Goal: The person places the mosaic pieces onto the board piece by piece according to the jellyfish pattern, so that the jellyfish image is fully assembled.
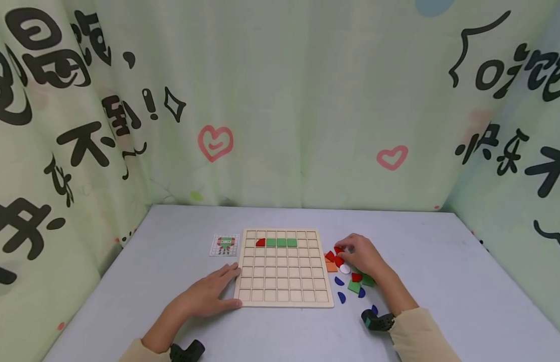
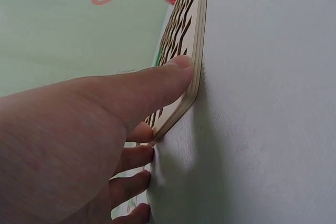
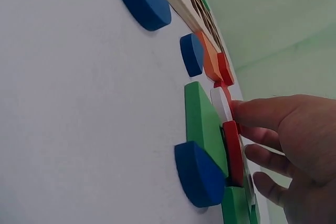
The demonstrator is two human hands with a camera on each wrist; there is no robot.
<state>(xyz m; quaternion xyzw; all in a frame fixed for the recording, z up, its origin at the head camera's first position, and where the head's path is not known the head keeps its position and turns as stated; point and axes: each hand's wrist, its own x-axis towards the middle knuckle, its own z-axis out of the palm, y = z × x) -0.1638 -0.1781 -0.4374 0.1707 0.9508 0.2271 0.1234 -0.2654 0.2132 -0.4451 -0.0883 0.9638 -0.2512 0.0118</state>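
Note:
A wooden grid board [image 1: 285,297] lies flat, one red quarter-round piece [image 1: 260,242] and three green squares [image 1: 282,242] sitting in a row of its cells near the top. My left hand [image 1: 210,291] rests against the board's left side, its thumb [image 2: 168,80] on the near left corner and the other fingers spread along the edge. To the right of the board, my right hand [image 1: 365,256] reaches into the loose pieces, thumb and forefinger pinching a red piece [image 1: 338,249]. More red pieces [image 1: 330,256] and a white round piece [image 1: 345,269] lie by its fingertips.
Blue half-round pieces [image 1: 341,297], an orange piece [image 1: 331,267], a green square [image 1: 354,286] and another red piece [image 1: 356,277] lie beside the board's right edge. A small picture card [image 1: 224,245] with a gridded figure sits at the board's upper left. A curtain [image 1: 302,110] hangs behind the table.

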